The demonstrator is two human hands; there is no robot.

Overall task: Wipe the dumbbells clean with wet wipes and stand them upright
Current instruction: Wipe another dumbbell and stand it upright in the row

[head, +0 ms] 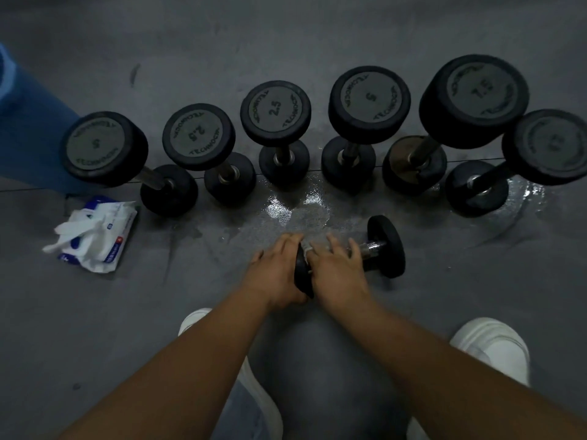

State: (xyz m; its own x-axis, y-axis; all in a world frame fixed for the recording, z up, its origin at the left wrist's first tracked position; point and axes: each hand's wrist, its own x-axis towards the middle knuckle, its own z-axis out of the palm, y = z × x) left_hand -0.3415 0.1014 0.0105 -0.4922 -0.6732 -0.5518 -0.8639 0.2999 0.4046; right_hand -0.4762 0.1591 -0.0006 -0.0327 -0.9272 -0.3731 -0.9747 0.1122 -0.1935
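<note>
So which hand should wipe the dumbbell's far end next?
Probably the right hand: it holds the wipe at the handle, nearer the uncovered head. The left hand grips the other head, steadying it.

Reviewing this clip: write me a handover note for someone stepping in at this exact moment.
Left hand: grips the left head of the lying dumbbell.
Right hand: fingers curled over a wet wipe on its handle, beside that head.
Six upright dumbbells stand in a row behind it; the wipe pack lies on the floor to the left.
Done: six standing, though whether they were wiped cannot be told.
Left: finish wiping this one and stand it up.
</note>
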